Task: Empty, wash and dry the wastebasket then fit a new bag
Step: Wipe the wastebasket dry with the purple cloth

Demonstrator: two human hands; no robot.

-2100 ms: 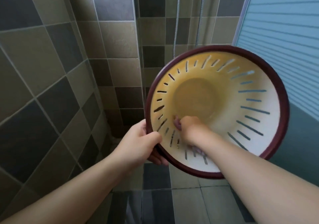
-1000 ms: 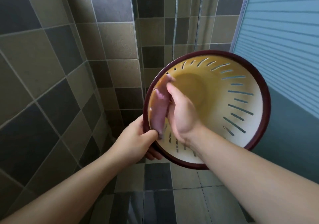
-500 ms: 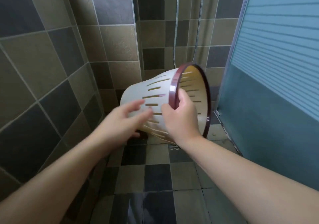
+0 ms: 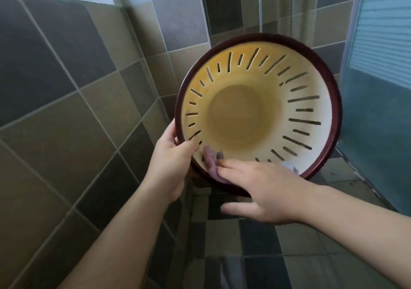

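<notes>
Wastebasket (image 4: 258, 113) held tilted above tiled floor (image 4: 255, 244), mouth toward camera. Left hand (image 4: 171, 161) clamped on lower-left rim, thumb inside, other fingers hidden behind. Right hand (image 4: 262, 190) laid flat over near rim, fingers (image 4: 231, 166) spread narrow, pressing purple cloth (image 4: 212, 163) against inner wall.

Wastebasket (image 4: 258, 115) w/ cloth (image 4: 211, 161) inside

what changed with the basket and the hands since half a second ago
The wastebasket swung round from side-on so its mouth faces the camera. The left hand took the rim again. The right hand let go of the rim and presses a purple cloth on the lower inner wall. The basket stays off the floor.
</notes>
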